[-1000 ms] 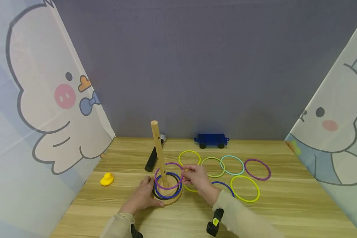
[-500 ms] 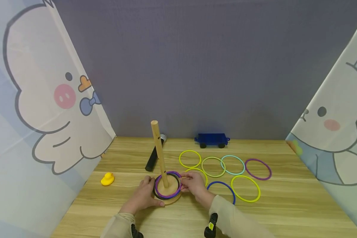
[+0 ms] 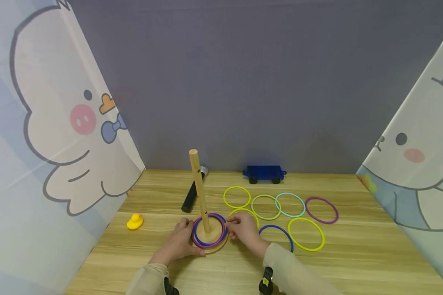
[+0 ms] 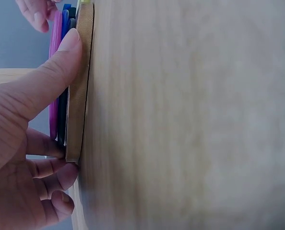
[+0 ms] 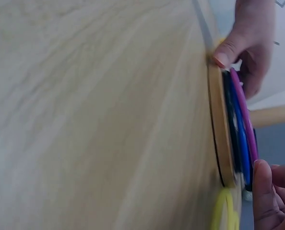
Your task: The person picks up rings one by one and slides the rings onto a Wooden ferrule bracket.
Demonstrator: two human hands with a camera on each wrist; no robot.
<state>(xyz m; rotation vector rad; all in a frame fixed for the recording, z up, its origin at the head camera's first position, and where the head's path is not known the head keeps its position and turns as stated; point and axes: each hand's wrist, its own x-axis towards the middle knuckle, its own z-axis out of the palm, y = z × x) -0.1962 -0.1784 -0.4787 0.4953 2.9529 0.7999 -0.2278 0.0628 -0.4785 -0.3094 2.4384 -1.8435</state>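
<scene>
"What's around me?"
"My light wooden table (image 3: 354, 254) runs back to a plain grey-purple wall (image 3: 243, 82). Cartoon-animal panels, the left panel (image 3: 51, 135) and the right panel (image 3: 424, 155), flank both side edges. Soft, even light."

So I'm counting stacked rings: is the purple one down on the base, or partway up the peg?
Down. The purple ring lies flat atop the blue ring on the wooden base.

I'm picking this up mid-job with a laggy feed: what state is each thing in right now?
Left hand: grips the round base's edge.
Right hand: fingertips at the purple ring.
Purple ring: on the peg, lying on top of the stack.
Blue ring: on the peg, beneath it.
Wooden peg: standing, leaning slightly.
Loose rings: flat on the table.
</scene>
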